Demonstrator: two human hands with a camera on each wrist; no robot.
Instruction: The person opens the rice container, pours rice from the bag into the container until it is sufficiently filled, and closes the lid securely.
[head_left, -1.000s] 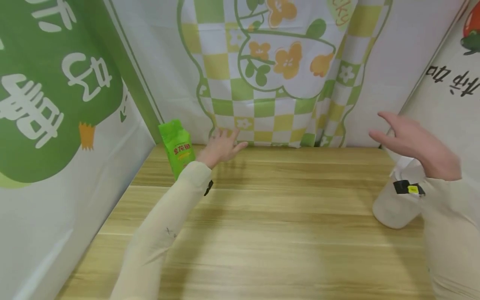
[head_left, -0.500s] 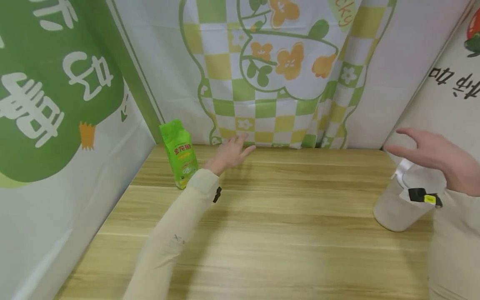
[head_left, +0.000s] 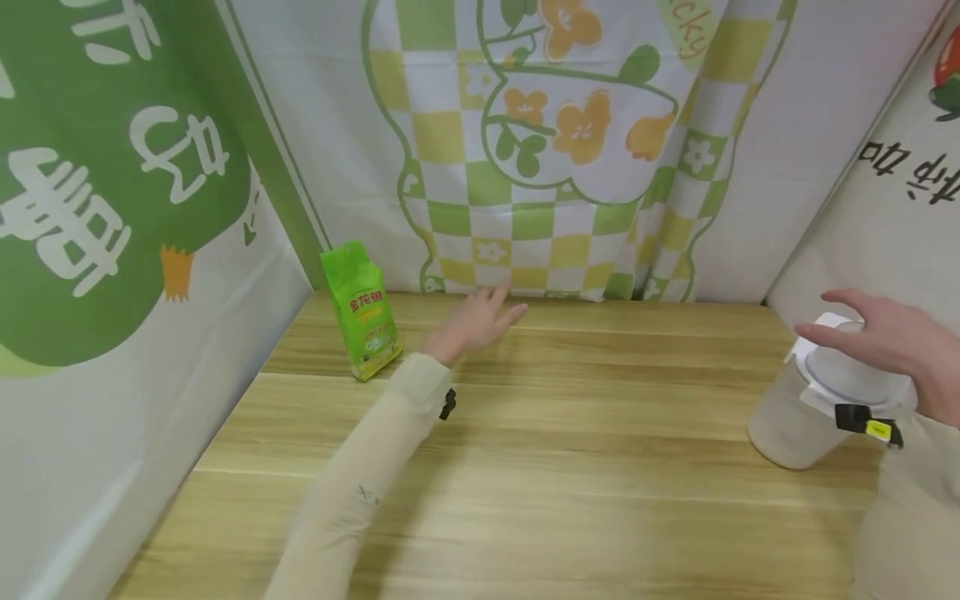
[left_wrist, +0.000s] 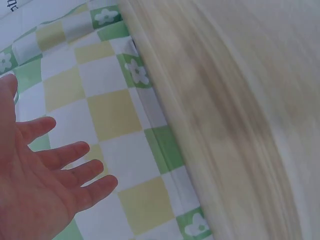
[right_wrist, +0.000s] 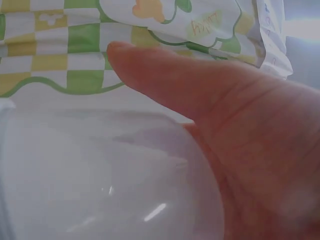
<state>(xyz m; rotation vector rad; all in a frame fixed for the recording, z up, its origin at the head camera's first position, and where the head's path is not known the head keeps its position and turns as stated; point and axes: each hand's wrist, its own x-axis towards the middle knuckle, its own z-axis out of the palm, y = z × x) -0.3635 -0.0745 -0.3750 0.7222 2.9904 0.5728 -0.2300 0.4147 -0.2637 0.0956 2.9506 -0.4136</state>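
A translucent canister with a white-rimmed lid (head_left: 791, 425) stands upright at the right of the wooden table. Over its top hovers my right hand (head_left: 885, 333), thumb and fingers spread apart and not gripping. In the right wrist view the clear, rounded canister (right_wrist: 100, 175) fills the lower left, close beside the hand (right_wrist: 240, 135); most fingers are hidden behind it. My left hand (head_left: 477, 321) reaches over the back of the table, holding nothing. Its fingers are spread and loosely extended in the left wrist view (left_wrist: 45, 190). Left of it stands a green packaged bag (head_left: 367, 321).
A checked, flowered cloth (head_left: 532, 217) hangs along the back edge of the table (head_left: 585, 467). Printed cloth walls close in on the left (head_left: 150, 375) and on the right (head_left: 847, 225).
My right hand has come down and to the right, over the canister's lid. The left hand has drifted right, away from the green bag. Bag and canister stay in place.
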